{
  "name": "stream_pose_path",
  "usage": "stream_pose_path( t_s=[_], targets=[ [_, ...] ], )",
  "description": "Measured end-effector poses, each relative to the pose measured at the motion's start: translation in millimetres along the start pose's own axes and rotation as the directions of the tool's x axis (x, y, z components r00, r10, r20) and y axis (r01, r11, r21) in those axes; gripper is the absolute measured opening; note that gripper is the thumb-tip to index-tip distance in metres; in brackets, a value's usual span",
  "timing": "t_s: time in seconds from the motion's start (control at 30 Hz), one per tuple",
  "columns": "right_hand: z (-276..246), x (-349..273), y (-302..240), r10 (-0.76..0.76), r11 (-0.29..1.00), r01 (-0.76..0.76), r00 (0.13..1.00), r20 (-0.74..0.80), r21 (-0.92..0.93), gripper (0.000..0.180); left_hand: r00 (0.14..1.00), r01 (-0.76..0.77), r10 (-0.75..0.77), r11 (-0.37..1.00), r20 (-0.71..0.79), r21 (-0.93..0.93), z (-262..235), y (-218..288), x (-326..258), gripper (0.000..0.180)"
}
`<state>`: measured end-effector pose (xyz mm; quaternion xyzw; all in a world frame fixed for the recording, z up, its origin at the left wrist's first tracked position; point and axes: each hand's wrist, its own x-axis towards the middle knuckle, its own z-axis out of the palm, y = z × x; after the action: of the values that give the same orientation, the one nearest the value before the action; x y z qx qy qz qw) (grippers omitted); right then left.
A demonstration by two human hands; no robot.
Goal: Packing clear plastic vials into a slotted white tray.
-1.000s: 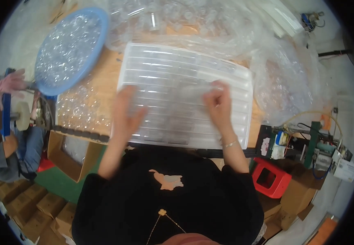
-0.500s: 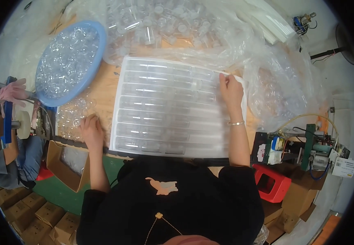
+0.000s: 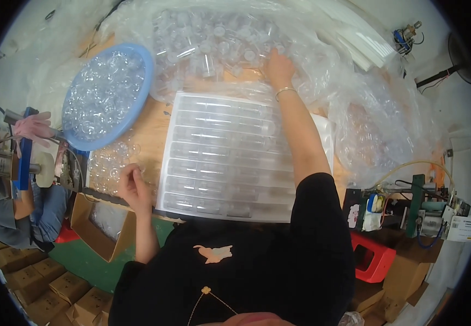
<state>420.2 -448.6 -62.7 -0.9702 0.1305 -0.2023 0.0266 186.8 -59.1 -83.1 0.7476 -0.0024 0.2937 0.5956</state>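
My right hand reaches to the right edge of a heap of clear plastic tubes at the back. Its fingertips lie among the clear plastic, so their grip is unclear. My left hand is just over the table's left front, beside loose clear round pieces. Its fingers are curled in a pinch; anything between them is too small to make out. Between my arms lies a white grooved tray. Rows of clear tubes lie on their sides in it, the right part partly behind my right arm.
A blue basin full of clear round pieces stands tilted at the left. Plastic sheeting covers the back and right. Bench machines flank both sides, and an open carton is below left. Another person sits at far left.
My right hand has gone from the tray's far right corner up to the tube heap. My left hand has lifted slightly and turned, fingers curling together. The whole view has shifted a little.
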Motion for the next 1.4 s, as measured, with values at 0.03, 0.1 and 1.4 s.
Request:
stream_pose_path(
  t_s=[0.03, 0.1, 1.4],
  targets=[
    [-4, -3, 6, 0.015, 1.000, -0.015, 1.000, 0.009, -0.004, 0.030, 0.996, -0.007, 0.009, 1.000, 0.083, -0.020, 1, 1, -1, 0.013],
    [-48, -19, -4, 0.027, 0.998, -0.024, 0.998, -0.050, 0.063, 0.031, 0.994, 0.085, -0.079, 0.994, 0.080, -0.071, 13, 17, -5, 0.018],
    [-97, -155, 274, 0.469, 0.838, -0.445, 0.883, -0.001, -0.316, 0.022, 0.640, 0.151, 0.132, 0.944, 0.757, -0.293, 96, 62, -40, 0.058]
  ],
)
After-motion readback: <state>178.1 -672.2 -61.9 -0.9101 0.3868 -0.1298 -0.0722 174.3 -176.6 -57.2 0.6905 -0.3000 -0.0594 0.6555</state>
